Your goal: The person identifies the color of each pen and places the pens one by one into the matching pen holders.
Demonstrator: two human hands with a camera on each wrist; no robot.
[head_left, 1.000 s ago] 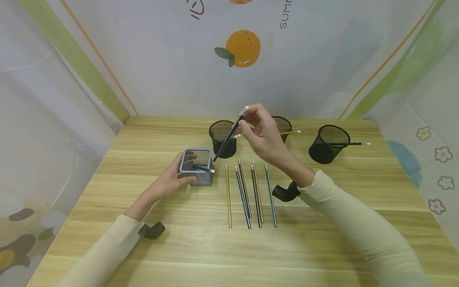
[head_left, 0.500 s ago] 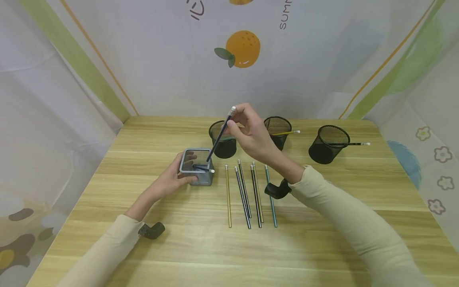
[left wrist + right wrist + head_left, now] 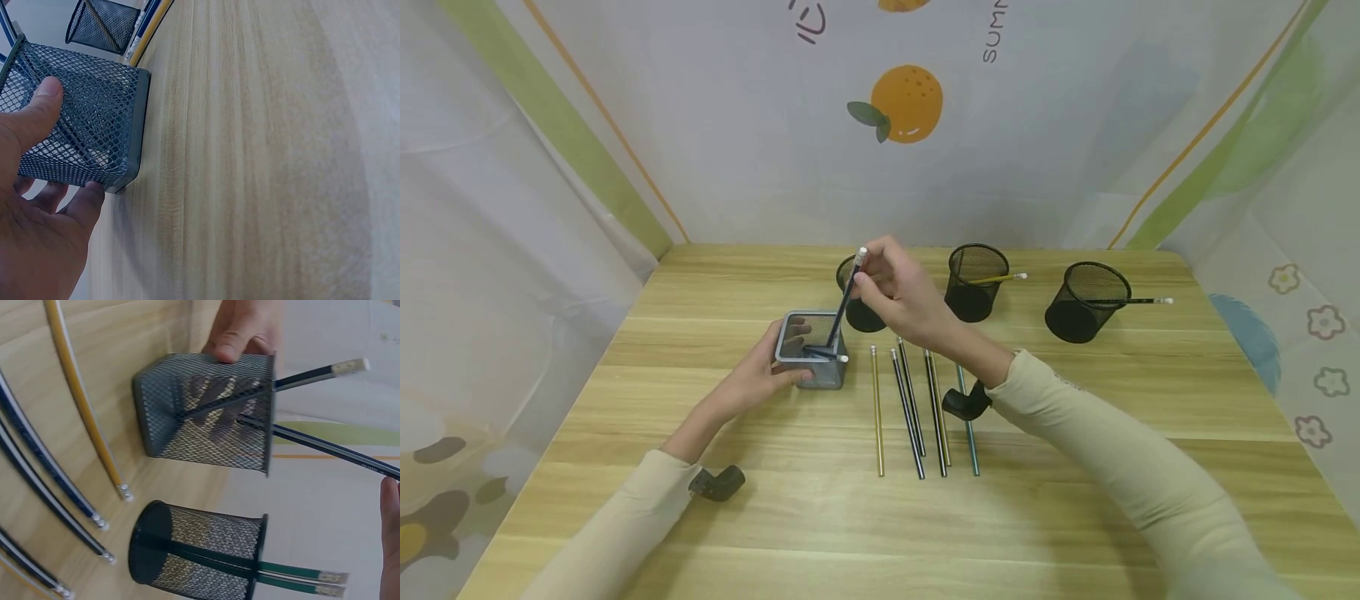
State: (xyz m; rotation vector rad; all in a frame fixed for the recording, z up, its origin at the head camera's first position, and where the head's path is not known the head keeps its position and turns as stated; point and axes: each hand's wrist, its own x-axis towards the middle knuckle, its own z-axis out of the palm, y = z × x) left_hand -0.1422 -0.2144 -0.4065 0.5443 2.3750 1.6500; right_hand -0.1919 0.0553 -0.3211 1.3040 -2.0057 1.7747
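Note:
My left hand (image 3: 748,379) grips a grey square mesh pencil cup (image 3: 823,377) standing on the table, thumb on the near side and fingers behind. One dark pencil (image 3: 312,376) with a white eraser leans inside it, its end poking over the rim. Above the cup, my right hand (image 3: 906,296) pinches another dark pencil (image 3: 844,302) near its eraser end. That pencil tilts, and in the right wrist view its lower end is inside the cup. Through the left wrist view, my thumb (image 3: 37,115) lies against the mesh wall.
Behind stand three round black mesh cups: one (image 3: 865,318) with two green pencils (image 3: 297,573), one (image 3: 972,307) with a yellow pencil (image 3: 1009,277), one (image 3: 1075,323) with a black pencil (image 3: 1146,301). A yellow pencil (image 3: 877,417) and several dark, yellow and teal pencils lie right of the square cup.
My right hand has moved left and then down, bringing the pencil from beside the square cup to inside its opening. My left hand and the cup have stayed put.

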